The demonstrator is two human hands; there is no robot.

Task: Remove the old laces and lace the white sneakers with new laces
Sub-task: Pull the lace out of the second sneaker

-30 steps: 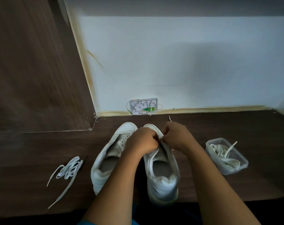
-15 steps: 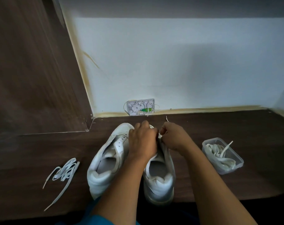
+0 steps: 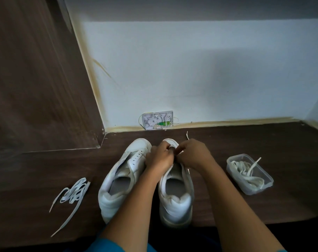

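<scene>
Left hand [image 3: 159, 158] right in there at the front of the right-side white sneaker [image 3: 176, 202], knuckles up, fingers curled tight onto the smooth leather by the eyelet row. The right hand [image 3: 192, 155] comes in from the other side to meet it fingertip to fingertip, pinching a flat white lace [image 3: 187, 135] whose thin tip pokes up past the knuckles toward the wall. Both forearms reach in from the near edge, wrists bent down over the shoe. That sneaker sits heel toward us on the dark wood-grain tabletop [image 3: 272, 142], padded collar puffy and rounded. Just beside it, touching at the side, lies the left-side white sneaker [image 3: 118, 179], tongue loose and its punched eyelets bare. Off to the left a loose flat white lace [image 3: 72, 195] lies bunched, one end trailing toward the table edge. On the right a clear rectangular plastic tub [image 3: 254, 190] holds a tangle of cream laces [image 3: 245, 171], one end sticking up over the rim. A small white wall box [image 3: 158, 120] sits low on the pale wall. Against half a second ago, the left hand has drawn back off the toe cap, which now peeks out white between the two hands — shoes, tub and loose lace have not budged.
</scene>
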